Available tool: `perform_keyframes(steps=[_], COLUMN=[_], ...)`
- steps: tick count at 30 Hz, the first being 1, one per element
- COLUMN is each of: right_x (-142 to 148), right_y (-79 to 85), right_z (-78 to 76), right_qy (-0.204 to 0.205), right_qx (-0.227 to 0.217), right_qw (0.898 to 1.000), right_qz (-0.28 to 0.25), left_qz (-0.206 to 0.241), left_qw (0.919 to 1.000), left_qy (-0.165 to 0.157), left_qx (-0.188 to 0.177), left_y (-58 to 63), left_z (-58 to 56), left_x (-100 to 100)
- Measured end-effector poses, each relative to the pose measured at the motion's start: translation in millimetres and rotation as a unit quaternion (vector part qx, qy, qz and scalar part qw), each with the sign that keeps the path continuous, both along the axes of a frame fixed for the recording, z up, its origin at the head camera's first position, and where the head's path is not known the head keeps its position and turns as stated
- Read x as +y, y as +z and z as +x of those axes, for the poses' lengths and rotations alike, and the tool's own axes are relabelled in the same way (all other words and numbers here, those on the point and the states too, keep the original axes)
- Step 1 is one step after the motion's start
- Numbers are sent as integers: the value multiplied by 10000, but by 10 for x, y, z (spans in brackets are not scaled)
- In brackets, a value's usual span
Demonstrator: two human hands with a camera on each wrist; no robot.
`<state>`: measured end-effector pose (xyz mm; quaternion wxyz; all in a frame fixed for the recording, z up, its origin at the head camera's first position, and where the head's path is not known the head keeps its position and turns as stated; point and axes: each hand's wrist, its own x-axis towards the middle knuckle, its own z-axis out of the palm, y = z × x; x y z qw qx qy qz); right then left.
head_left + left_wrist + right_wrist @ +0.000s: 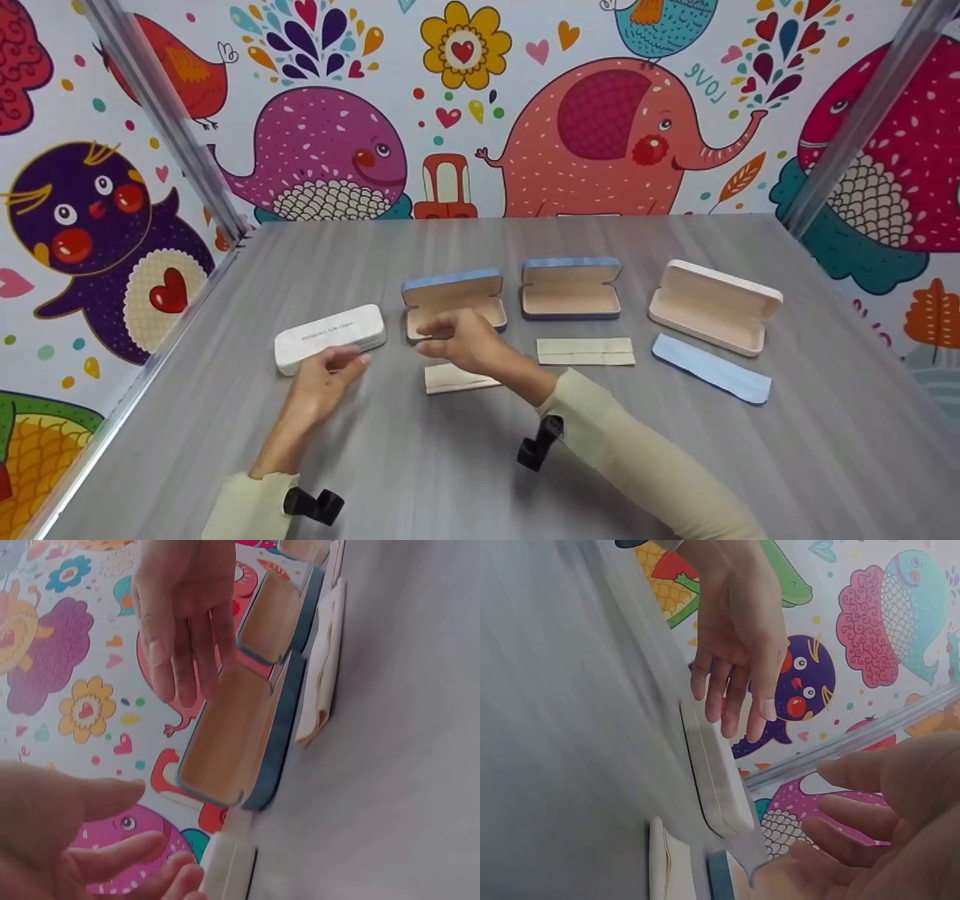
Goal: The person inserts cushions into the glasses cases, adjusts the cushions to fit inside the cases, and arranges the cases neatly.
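My left hand (316, 386) is just in front of a closed white glasses case (330, 332) at the left, its fingers relaxed and holding nothing. My right hand (471, 343) hovers in front of an open blue glasses case (454, 286) with a tan lining, hiding part of its base. Its fingers are loosely extended, with nothing between them in the right wrist view. Under that wrist lies a folded cream cloth (454, 379), partly covered by the hand. Seen from the left wrist, the right hand (187, 622) overlaps the raised lid of the blue case (274, 742).
Farther right stand a second open blue case (571, 291) and an open white case (712, 306). In front of them lie another cream cloth (585, 352) and a light blue cloth (711, 369). A patterned wall (450, 120) and metal posts (870, 112) bound the grey table (420, 465).
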<state>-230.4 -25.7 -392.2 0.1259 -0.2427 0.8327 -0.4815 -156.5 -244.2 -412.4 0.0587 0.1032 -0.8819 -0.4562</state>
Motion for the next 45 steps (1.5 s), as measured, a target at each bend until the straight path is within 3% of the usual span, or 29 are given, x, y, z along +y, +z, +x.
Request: perform_keyframes(steps=[9,13,22,31,38,45], right_x=[325,494,782,955,955,911], right_y=[-28,-57,-265,-432,-477,-541], right_z=[46,27,-67,-177,-222,-215], right_qy=[105,-34,-413,-730,-1072,-1047], right_qx=[-11,-54,-354,-194,-273,-83], right_qw=[9999,10000,9979,9954,9900,9878], right_qz=[-46,62,357,586,877,1154], left_qz=[-216,-266,-401,-809,-862,-1022], left_qw=[9983,9965,9931,9889,9879,9871], left_qy=[-500,-731,-919,-939,-907,-822], left_qx=[-201,-294,-603,-816,-915,-915], left_y=[-20,-44,-168,-207,-209,-265], left_z=[-12,-48,-193,-335,-427,-454], left_x=[279,414,679,727,723,699])
